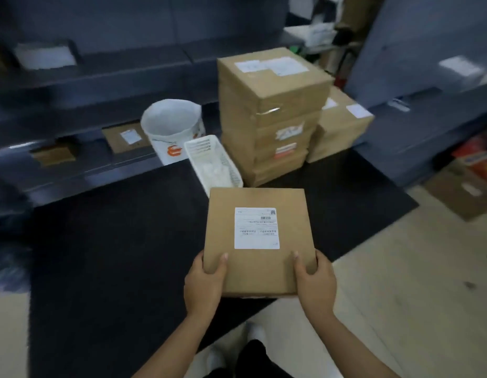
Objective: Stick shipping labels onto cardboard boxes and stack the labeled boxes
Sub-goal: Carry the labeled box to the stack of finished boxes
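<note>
A flat brown cardboard box (264, 263) with a white shipping label (256, 228) on its top is held in the air above the near edge of the black mat. My left hand (203, 286) grips its near left corner, thumb on top. My right hand (314, 285) grips the near right corner the same way. Behind it stands a tall stack of labeled boxes (272, 118), and a lower stack (343, 124) sits to its right.
A white slotted basket (212, 162) and a white bucket (171, 126) stand left of the stacks. The black mat (114, 255) covers the floor. Dark shelves (73, 110) at the back hold small boxes. More cartons (465, 186) lie at the far right.
</note>
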Tool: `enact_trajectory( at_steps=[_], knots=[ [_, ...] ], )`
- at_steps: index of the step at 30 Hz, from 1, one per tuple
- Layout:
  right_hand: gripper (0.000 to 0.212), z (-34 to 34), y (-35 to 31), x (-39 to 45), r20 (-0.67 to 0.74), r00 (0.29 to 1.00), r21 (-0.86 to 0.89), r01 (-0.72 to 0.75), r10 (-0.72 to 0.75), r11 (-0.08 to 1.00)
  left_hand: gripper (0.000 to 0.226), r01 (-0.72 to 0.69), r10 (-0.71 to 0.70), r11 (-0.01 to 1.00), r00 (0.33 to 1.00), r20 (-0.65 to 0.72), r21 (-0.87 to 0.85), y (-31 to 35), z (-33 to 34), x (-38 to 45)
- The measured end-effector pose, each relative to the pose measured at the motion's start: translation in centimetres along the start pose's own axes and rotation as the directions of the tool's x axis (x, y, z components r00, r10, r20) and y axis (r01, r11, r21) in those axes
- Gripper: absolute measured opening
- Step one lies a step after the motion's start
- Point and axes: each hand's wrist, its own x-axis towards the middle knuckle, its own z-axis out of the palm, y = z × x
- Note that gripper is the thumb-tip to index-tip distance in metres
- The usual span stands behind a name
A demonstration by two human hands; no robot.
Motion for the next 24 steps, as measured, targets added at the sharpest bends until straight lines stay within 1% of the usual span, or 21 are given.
enact_trajectory(
  at_steps=[3,5,7,9,11,14,18,21,24],
  knots=[
    [0.042,-5.9,3.1,1.0,-0.206,0.972,0.07,-0.104,0.117,0.992,0.059,-0.088,0.084,0.996,0.978,0.191,0.016,3.1,5.8,-1.0],
    [0.036,-8.8,4.4,1.1,-0.256,0.946,0.166,-0.159,0.199,0.973,0.06,-0.123,0.117,0.992,0.956,0.27,0.005,4.6,8.7,-1.6],
    [0.034,-12.3,6.1,1.4,-0.326,0.895,0.293,-0.211,0.305,0.932,0.06,-0.175,0.16,0.985,0.914,0.372,0.006,6.7,12.8,-3.1],
    [0.043,-15.2,7.9,2.0,-0.391,0.844,0.352,-0.231,0.366,0.907,0.059,-0.207,0.184,0.978,0.88,0.439,0.006,8.6,16.4,-4.6],
    [0.051,-17.5,9.4,3.0,-0.429,0.801,0.394,-0.25,0.418,0.884,0.057,-0.227,0.196,0.974,0.859,0.474,0.01,10.2,19.6,-6.0],
    [0.054,-20.5,11.0,5.6,-0.434,0.786,0.419,-0.258,0.441,0.871,0.057,-0.23,0.191,0.973,0.852,0.487,0.021,12.2,23.5,-7.1],
    [0.058,-23.3,11.9,10.3,-0.423,0.796,0.411,-0.257,0.433,0.875,0.054,-0.219,0.189,0.976,0.863,0.468,0.011,14.8,27.6,-7.7],
    [0.056,-24.5,11.4,14.0,-0.402,0.819,0.402,-0.244,0.41,0.882,0.057,-0.204,0.181,0.979,0.889,0.421,0.009,17.0,29.7,-6.8],
    [0.05,-24.5,9.9,18.7,-0.358,0.866,0.415,-0.188,0.35,0.89,0.058,-0.191,0.191,0.981,0.926,0.325,-0.03,19.6,31.2,-4.7]
  ],
)
